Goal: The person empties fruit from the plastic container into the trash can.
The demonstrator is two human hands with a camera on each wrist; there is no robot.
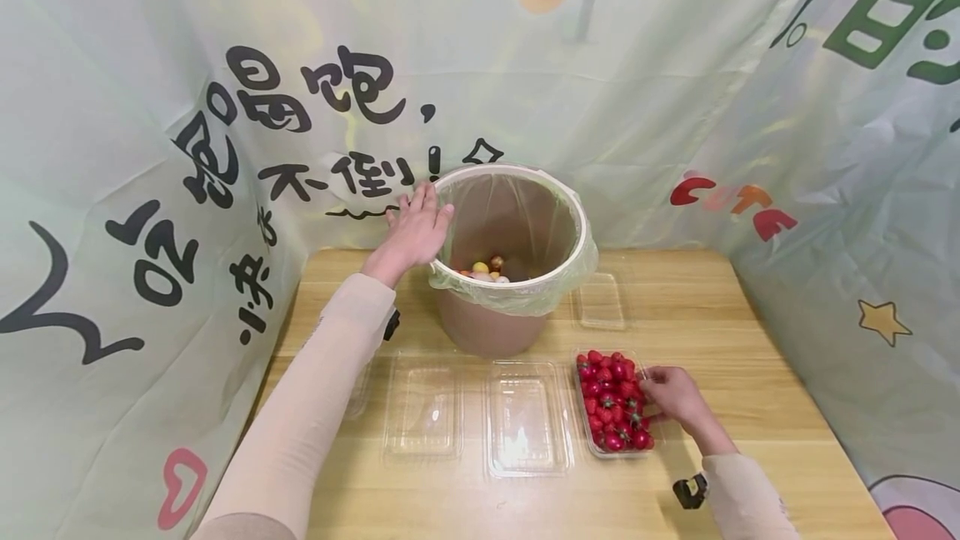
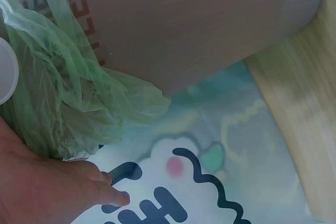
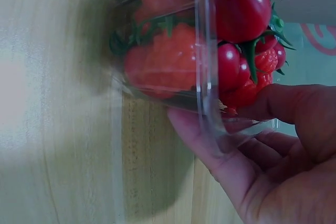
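Note:
My left hand (image 1: pixel 420 225) lies against the left rim of a brownish bucket (image 1: pixel 491 325), its fingers extended. A pale green bag (image 2: pixel 68 72) lines the bucket and folds over its white rim; several small balls (image 1: pixel 483 272) in yellow, white and brown show inside. On the right, my right hand (image 1: pixel 677 397) grips the side wall of a see-through plastic box (image 3: pixel 206 77), heaped with red strawberries and cherry tomatoes (image 1: pixel 611 398) with green stems. In the right wrist view, the thumb (image 3: pixel 278 103) comes over the box's rim while other fingers stay outside the wall.
Two see-through plastic containers (image 1: pixel 525 419) lie side by side in front of the bucket. Another container (image 1: pixel 600 301) sits behind the fruit box, and a further one is partly covered by the left forearm. Printed cloth walls (image 1: pixel 645 107) surround the wooden table (image 1: pixel 720 332).

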